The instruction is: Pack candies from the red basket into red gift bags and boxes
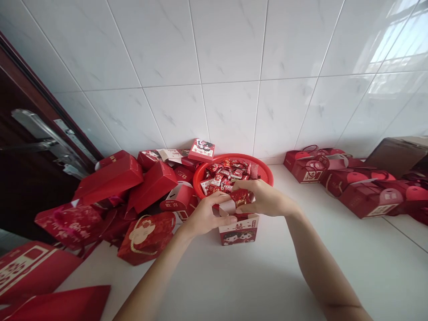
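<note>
A small red and white box [238,234] with two cartoon faces stands upright on the white table, its top open. My left hand [209,215] pinches a pale flap at the box's upper left edge. Above the opening, my right hand [262,198] holds a shiny red wrapped candy [240,197] between its fingers. Just behind both hands sits a red plastic basket [267,171] with many wrapped candies [225,174] in it.
Red boxes and bags [152,185] are heaped on the left, near a dark door [20,174]. Closed red boxes [364,194] line the right side, beside a brown case [396,156]. A tiled wall [230,107] rises behind the table [214,285].
</note>
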The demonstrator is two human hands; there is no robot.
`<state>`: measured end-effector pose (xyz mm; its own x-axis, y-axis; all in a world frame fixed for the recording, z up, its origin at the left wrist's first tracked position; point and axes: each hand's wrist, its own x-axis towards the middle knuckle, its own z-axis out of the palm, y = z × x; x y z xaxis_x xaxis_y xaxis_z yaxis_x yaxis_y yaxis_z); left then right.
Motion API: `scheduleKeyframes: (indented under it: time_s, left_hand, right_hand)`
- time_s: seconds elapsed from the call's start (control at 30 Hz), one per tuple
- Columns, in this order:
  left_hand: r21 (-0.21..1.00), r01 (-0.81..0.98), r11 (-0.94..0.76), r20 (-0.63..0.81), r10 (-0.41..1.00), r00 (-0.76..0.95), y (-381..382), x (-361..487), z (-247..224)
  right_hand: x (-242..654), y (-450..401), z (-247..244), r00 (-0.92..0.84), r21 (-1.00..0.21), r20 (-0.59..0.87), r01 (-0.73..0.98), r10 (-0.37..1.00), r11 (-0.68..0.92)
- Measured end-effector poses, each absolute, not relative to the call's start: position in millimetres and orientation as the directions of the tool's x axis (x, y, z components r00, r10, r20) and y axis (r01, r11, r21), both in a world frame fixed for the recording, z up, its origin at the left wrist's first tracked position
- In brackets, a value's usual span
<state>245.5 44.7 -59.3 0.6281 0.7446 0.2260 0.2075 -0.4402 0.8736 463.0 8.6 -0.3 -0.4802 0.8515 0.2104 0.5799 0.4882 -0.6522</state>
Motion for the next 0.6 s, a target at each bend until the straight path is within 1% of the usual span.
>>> scheduleKeyframes:
  time_s: [0.13,0.2,0.27,0.33,0.47,0.53,0.6]
  left_hand:
    - [0.882,0.182,-0.435,0.227,0.73,0.645,44.9,245.2,-58.8]
    - [0.882,0.189,-0.431,0.212,0.721,0.659,45.4,244.7,-59.2]
    - [0.883,0.189,-0.429,0.207,0.718,0.664,45.7,244.4,-59.3]
    - [0.883,0.183,-0.433,0.208,0.71,0.672,45.6,244.1,-58.9]
    - [0.875,0.217,-0.433,0.188,0.717,0.671,44.9,243.1,-58.3]
    - [0.873,0.256,-0.416,0.165,0.744,0.647,44.6,242.9,-58.7]
    - [0.87,0.273,-0.411,0.164,0.763,0.625,44.3,243.3,-59.2]
  right_hand:
    - [462.5,10.4,-2.5,-0.611,-0.679,0.158,0.503,0.776,0.534]
    - [464.1,10.3,-2.8,-0.647,-0.681,0.161,0.474,0.745,0.559]
    - [466.2,8.4,-1.4,-0.628,-0.679,0.194,0.469,0.754,0.565]
    - [468.1,4.6,1.6,-0.571,-0.704,0.206,0.477,0.795,0.525]
    - [469.9,-2.9,7.8,-0.504,-0.769,0.131,0.492,0.854,0.409]
    - [470.3,-3.2,7.8,-0.507,-0.757,0.147,0.495,0.849,0.427]
    - [471.0,-0.7,5.4,-0.486,-0.708,0.221,0.516,0.846,0.482]
